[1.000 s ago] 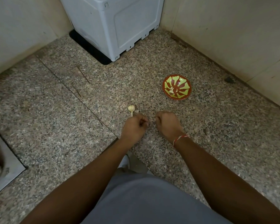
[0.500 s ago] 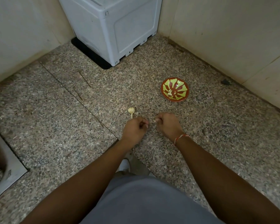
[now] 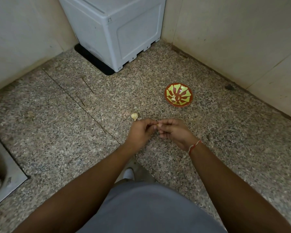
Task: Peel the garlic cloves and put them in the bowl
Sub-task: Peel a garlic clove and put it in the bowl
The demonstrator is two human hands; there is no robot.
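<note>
1. garlic clove (image 3: 157, 125), a small pale sliver, sits pinched between the fingertips of both hands, right where they meet above the floor (image 3: 225, 148); only its tip shows, so i cannot tell how much skin is left on it.
2. left hand (image 3: 141, 133) has its fingers curled in, thumb and forefinger nipping the clove from the 9 o'clock side.
3. right hand (image 3: 175, 133), with a red and white thread (image 3: 194, 146) at the wrist, curls its fingers onto the same clove from the 3 o'clock side.
4. bowl (image 3: 178, 94), red with a green pattern, stands on the floor at about 1 o'clock from the hands, well apart from them; a few pale peeled pieces already lie in its middle.
5. the relation that counts: the bowl lies up and to the right of the clove, so the right hand is the nearer one, and i judge it the natural hand to carry the clove over once it is bare.
6. garlic bulb (image 3: 134, 116) rests on the floor just beyond the left hand, at about 11 o'clock from the clove, stem pointing toward the person; it looks to be the source of further cloves, nearest the left hand.
7. a grey appliance (image 3: 118, 34) stands in the corner at 12 o'clock, far from the work.
</note>
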